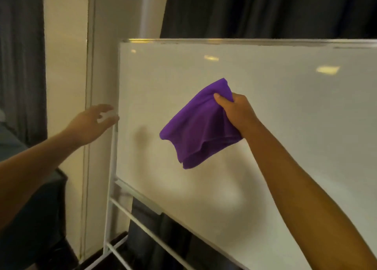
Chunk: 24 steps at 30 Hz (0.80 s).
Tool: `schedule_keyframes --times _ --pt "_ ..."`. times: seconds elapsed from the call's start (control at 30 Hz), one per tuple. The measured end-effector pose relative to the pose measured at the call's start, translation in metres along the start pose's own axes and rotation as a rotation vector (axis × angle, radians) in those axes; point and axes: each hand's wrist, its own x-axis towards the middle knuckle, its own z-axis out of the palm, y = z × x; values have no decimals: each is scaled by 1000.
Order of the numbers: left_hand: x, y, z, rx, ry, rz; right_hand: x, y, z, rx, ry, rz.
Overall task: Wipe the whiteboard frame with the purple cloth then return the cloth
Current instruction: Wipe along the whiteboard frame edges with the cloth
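Right hand (237, 111) pinching folded purple cloth (199, 126) before bare whiteboard face. Left hand (92, 122), fingers spread and released, at 9 o'clock beside whiteboard frame (114, 147) left edge.

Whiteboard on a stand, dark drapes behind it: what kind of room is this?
Probably a meeting room or classroom. A large whiteboard stands on a white metal stand, with dark curtains behind it and ceiling lights mirrored in its surface.

Folded purple cloth (201, 124) hangs before white-framed whiteboard (265, 98).
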Motion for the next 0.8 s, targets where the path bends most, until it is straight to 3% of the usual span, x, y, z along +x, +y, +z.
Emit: schedule_keyframes --times 0.17,0.37,0.6,0.8 --pt "80 -43 -35 -10 -46 58 57 -45 40 75 139 108" --pt "171 -76 -30 -65 -45 137 131 -93 106 -43 321 40" --pt "289 -124 -13 275 123 479 247 -138 131 -113 526 -60" --pt "377 -146 15 249 123 558 355 -135 185 -170 593 -118"
